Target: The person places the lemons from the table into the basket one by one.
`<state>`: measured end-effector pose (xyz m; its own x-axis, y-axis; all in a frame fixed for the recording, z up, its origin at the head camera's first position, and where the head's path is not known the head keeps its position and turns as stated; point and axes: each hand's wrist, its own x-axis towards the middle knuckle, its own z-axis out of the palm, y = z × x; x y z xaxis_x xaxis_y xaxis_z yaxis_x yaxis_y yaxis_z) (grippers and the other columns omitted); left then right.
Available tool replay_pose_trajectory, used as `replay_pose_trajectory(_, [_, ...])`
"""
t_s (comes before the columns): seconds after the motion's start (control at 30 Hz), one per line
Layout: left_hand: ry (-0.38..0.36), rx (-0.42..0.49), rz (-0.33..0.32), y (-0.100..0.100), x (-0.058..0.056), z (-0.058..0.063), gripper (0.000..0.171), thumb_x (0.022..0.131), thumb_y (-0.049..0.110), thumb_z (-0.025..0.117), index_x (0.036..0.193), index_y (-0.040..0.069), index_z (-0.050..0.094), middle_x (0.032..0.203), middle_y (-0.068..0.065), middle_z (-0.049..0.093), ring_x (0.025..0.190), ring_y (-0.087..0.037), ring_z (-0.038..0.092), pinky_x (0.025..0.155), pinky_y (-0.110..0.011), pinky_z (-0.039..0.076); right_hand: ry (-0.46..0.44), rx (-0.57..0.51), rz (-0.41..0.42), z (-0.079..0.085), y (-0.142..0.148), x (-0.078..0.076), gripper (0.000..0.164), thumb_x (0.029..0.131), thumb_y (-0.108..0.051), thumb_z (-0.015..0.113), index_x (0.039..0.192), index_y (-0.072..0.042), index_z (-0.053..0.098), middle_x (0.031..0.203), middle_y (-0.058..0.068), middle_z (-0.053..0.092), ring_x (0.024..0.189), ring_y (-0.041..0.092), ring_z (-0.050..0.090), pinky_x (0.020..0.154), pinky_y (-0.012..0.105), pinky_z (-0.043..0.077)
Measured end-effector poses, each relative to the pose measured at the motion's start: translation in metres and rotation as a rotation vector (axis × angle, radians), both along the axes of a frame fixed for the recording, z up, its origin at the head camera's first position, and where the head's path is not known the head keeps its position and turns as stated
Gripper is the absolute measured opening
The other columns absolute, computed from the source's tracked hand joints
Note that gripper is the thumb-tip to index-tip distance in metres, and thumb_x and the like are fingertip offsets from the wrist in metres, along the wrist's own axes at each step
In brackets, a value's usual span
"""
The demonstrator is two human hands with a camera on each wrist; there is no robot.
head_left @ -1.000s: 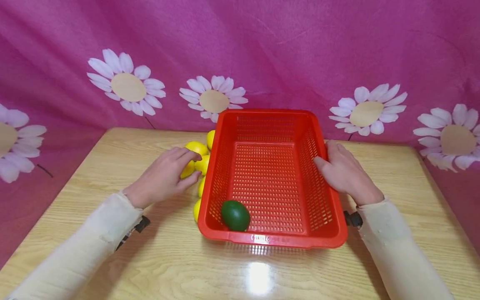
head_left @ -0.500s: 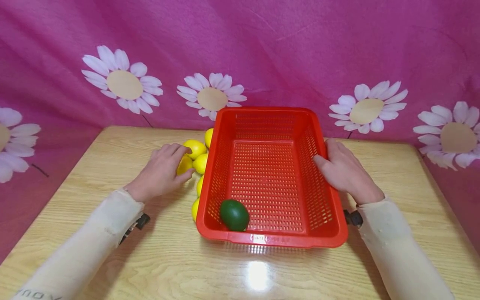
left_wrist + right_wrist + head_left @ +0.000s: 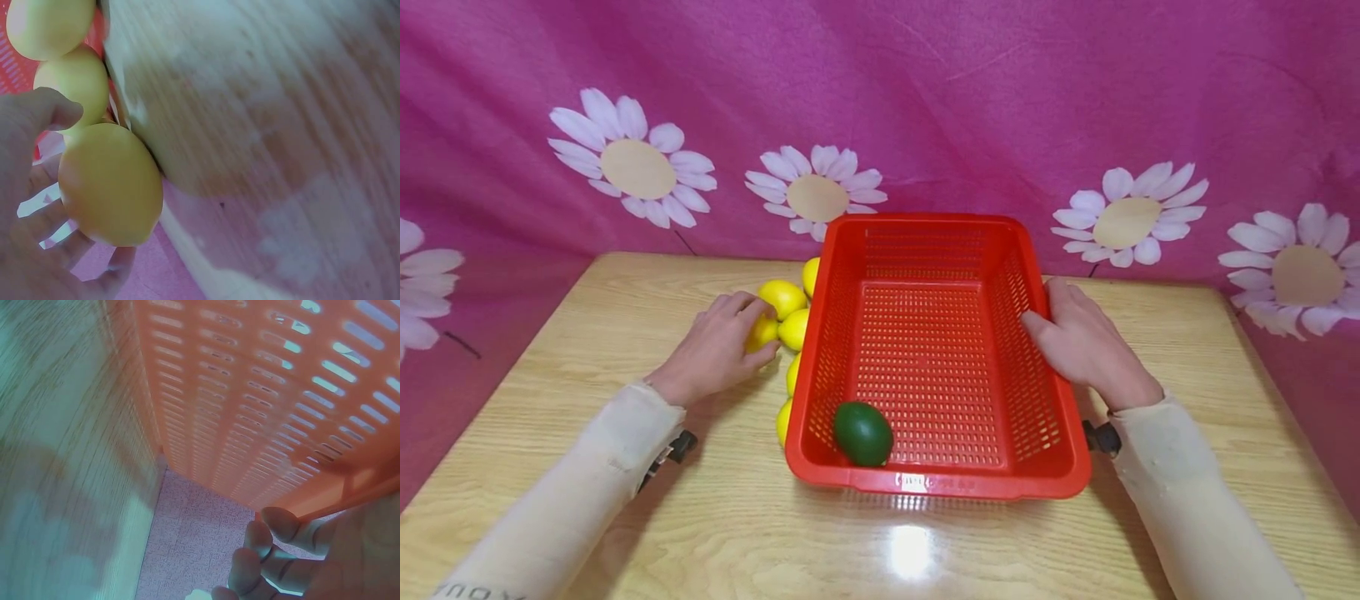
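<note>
A red plastic basket (image 3: 925,482) with slotted walls stands on the table, its inside facing up. My right hand (image 3: 1086,346) grips its right rim, thumb over the inner side and fingers outside; the right wrist view shows fingertips (image 3: 280,524) below the rim. A dark green, smooth oval fruit (image 3: 863,433) lies in the basket's near left corner. Along the left wall several yellow lemons (image 3: 782,298) sit on the table, some partly hidden by the basket. Around the outermost lemon (image 3: 112,184) my left hand (image 3: 711,346) is spread, thumb apart from it.
The wood-grain table (image 3: 722,517) reaches back to a magenta cloth (image 3: 940,100) printed with white daisies, which hangs behind and at both sides. A bright light reflection lies on the tabletop before the basket.
My left hand has drawn back slightly leftward from the inner lemons and its fingers have come closer about the outermost one. The right hand keeps its grip; the view has shifted slightly.
</note>
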<state>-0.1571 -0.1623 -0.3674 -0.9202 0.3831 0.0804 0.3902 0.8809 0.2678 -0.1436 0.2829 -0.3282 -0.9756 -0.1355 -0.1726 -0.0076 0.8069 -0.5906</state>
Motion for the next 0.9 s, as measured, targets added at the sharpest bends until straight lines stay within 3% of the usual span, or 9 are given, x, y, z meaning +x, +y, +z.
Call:
replay_pose_trajectory(0.17, [-0.011,0.005,-0.009,-0.001,-0.002,-0.005,0.038,0.092,0.022,0.069,0.123,0.002,0.063,0.126,-0.019,0.063,0.116,-0.038,0.056,0.101,-0.055,0.049,-0.004,-0.005,-0.002,0.0,0.0,0.001,0.047,0.106,-0.032,0.042,0.142,-0.003,0.04,0.114,0.017,0.056,0.081,0.024,0.069,0.067,0.033,0.061])
replay_pose_trajectory(0.47, [-0.087,0.0,-0.016,-0.004,-0.002,-0.012,0.037,0.092,0.024,0.068,0.123,0.005,0.063,0.112,-0.014,0.065,0.096,-0.027,0.059,0.085,-0.042,0.052,-0.027,-0.063,-0.001,0.0,0.001,0.0,0.047,0.106,-0.031,0.042,0.143,-0.003,0.037,0.113,0.019,0.057,0.072,0.022,0.071,0.063,0.034,0.063])
replay_pose_trajectory(0.9, [-0.108,-0.015,-0.03,-0.004,-0.001,-0.01,0.035,0.091,0.023,0.069,0.122,0.006,0.064,0.109,-0.012,0.065,0.092,-0.025,0.059,0.084,-0.043,0.053,-0.021,-0.042,-0.01,-0.001,0.001,0.0,0.047,0.105,-0.031,0.043,0.143,-0.002,0.039,0.113,0.018,0.057,0.076,0.022,0.07,0.065,0.034,0.063])
